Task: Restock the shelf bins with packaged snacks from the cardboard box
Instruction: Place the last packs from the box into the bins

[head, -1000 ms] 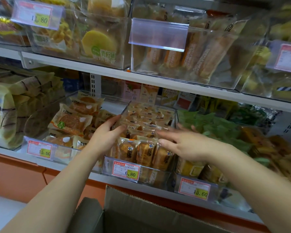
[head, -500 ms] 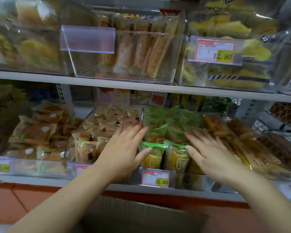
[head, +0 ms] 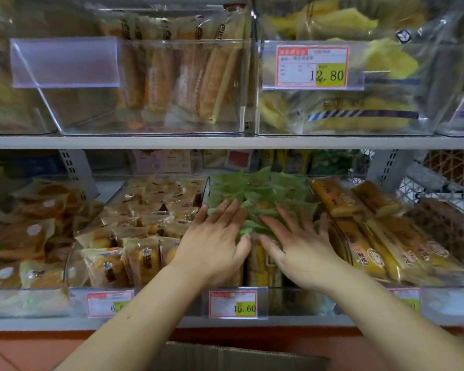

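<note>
snack packs [head: 259, 266] stand upright, green tops up; left hand [head: 214, 245] and right hand [head: 300, 250] press them, fingers [head: 233, 210] spread.

The left forearm [head: 134, 317] rises from the lower left of the frame and the right forearm [head: 381, 309] from the lower right, meeting near the centre. The left hand [head: 214, 247] is palm down with straight fingers. The right hand [head: 300, 250] is palm down with its fingers spread. The thumb tips are close together.
</note>
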### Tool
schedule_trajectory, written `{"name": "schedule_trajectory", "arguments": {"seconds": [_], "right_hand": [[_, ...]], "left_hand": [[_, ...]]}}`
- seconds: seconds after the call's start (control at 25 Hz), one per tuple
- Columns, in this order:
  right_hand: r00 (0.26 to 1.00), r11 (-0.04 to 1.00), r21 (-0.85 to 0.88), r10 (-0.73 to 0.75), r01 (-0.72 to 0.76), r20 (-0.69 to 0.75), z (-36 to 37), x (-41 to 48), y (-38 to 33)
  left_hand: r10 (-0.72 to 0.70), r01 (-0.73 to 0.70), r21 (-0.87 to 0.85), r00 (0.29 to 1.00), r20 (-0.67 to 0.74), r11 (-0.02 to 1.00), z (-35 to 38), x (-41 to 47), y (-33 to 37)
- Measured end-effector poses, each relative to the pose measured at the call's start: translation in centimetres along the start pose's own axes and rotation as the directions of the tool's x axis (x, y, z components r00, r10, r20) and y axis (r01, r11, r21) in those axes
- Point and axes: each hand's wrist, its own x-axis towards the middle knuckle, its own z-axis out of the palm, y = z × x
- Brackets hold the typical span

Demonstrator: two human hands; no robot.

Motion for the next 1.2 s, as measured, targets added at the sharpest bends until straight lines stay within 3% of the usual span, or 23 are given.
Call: {"name": "schedule_trajectory", "arguments": {"seconds": [0.24,0.4,0.68,0.8,0.88,1.0,1.2], "right_hand": [[0.994,0.996,0.083,-0.031,0.023,0.104,-2.7,-0.7,0.4],[0.985,1.000,0.009,-0.021,0.020,0.171,-3.8,-2.9,1.8],[0.993,1.000,-0.013,-0.019,0.021,0.119,-1.6,-1.4,1.3],[0.990,0.999,0.031,0.002,-0.006,0.139,-3.6,-1.8,0.9],[0.999,1.000,0.013,-0.027,0.026,0.045,-4.9,-3.0,-0.4],[0.994,0.993,-0.048,-0.107,0.105,-0.037,-4.6,-4.3,-2.9],[0.986,0.982,-0.087,-0.168,0.169,0.022,-2.7,-3.4,-4.4]], "left_hand": [[0.009,-0.005,-0.090,0.999,0.046,0.996,-1.7,-0.6,-0.6],[-0.005,0.008,-0.030,0.994,0.111,0.999,-2.9,-2.2,-2.2],[-0.046,0.056,-0.073,0.990,0.134,0.996,-1.6,-2.1,-2.8],[-0.035,0.062,-0.245,0.993,0.114,0.967,-2.7,-2.4,-3.3],[-0.078,0.088,-0.340,0.996,0.045,0.936,-3.5,-3.0,-4.1],[-0.062,0.056,-0.131,0.997,-0.049,0.990,-3.8,-3.8,-5.2],[-0.137,0.138,-0.004,0.985,0.103,0.990,-3.6,-5.4,-6.6]]}}
